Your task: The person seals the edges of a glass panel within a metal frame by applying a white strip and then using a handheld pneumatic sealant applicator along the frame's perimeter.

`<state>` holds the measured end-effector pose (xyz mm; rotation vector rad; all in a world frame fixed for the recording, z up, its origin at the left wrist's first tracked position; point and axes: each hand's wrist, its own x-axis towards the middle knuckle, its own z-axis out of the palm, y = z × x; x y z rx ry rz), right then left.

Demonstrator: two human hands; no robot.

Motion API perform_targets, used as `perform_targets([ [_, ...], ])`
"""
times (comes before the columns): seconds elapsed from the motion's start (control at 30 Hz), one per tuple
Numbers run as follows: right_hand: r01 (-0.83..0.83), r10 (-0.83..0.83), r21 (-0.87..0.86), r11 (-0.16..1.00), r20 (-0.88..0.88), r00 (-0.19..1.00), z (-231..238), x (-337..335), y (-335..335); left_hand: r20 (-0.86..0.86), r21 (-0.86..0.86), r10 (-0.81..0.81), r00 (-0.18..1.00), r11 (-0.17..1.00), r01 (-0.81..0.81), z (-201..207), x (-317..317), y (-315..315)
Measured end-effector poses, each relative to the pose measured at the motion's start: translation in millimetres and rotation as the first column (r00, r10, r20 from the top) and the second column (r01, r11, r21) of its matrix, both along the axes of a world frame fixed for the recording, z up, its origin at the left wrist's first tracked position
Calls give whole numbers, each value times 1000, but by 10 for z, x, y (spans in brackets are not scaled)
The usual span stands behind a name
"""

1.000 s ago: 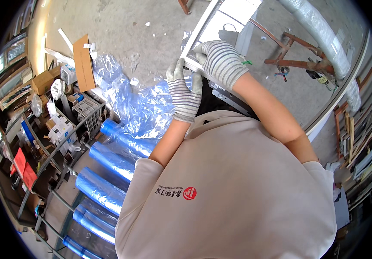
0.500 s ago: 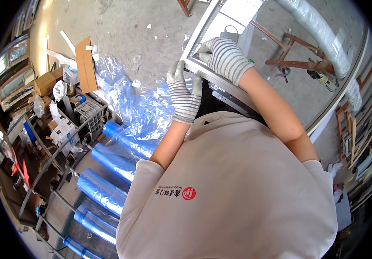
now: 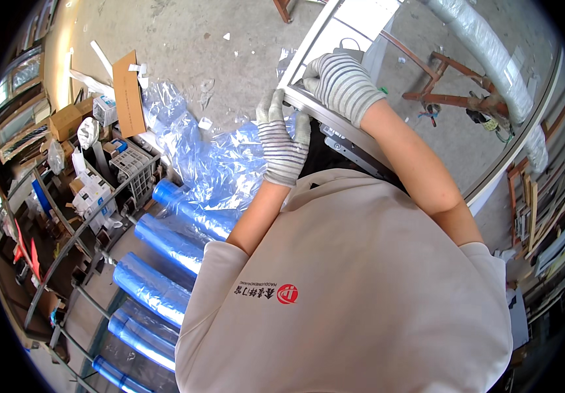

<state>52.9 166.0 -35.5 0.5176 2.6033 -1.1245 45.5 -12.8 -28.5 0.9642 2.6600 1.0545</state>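
Observation:
A large window frame with pale metal edges lies in front of me, one corner near my hands. My left hand, in a grey striped glove, has its fingers stretched out, the tips against the outer side of that corner. Over the near edge is my right hand, in a matching glove. Its fingers are curled down at the inside of the corner, and whatever they hold is hidden beneath them. A dark metal strip of hardware runs along the frame's near side, close to my body.
Crumpled blue plastic film lies left of my left hand. Several blue film rolls sit on a rack at lower left. A cluttered metal cart stands beyond. Through the frame show a rusty trestle and a wrapped length.
Both hands keep nearly the same place at the frame's corner; the right hand has shifted very slightly. The surroundings at left have moved a little in view.

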Motion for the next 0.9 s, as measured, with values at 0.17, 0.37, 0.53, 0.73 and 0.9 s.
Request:
perform_targets([
  [0.17,49,-55,-167,985,-31,998,-40,35,15,17,-8,3,1000,1000,-3,5,3,-2],
  [0.37,61,-67,-96,993,-60,996,24,21,4,7,-19,-21,1000,1000,21,4,-3,-6],
  [0.53,18,-17,-113,993,12,1000,83,-17,70,-12,-9,4,1000,1000,-4,0,11,19],
  [0.73,-140,140,6,990,24,990,217,-67,87,-5,-28,4,1000,1000,-5,14,6,24],
  [0.9,-110,111,-37,993,30,993,246,-5,98,-19,-23,2,1000,1000,-3,-9,7,-9],
])
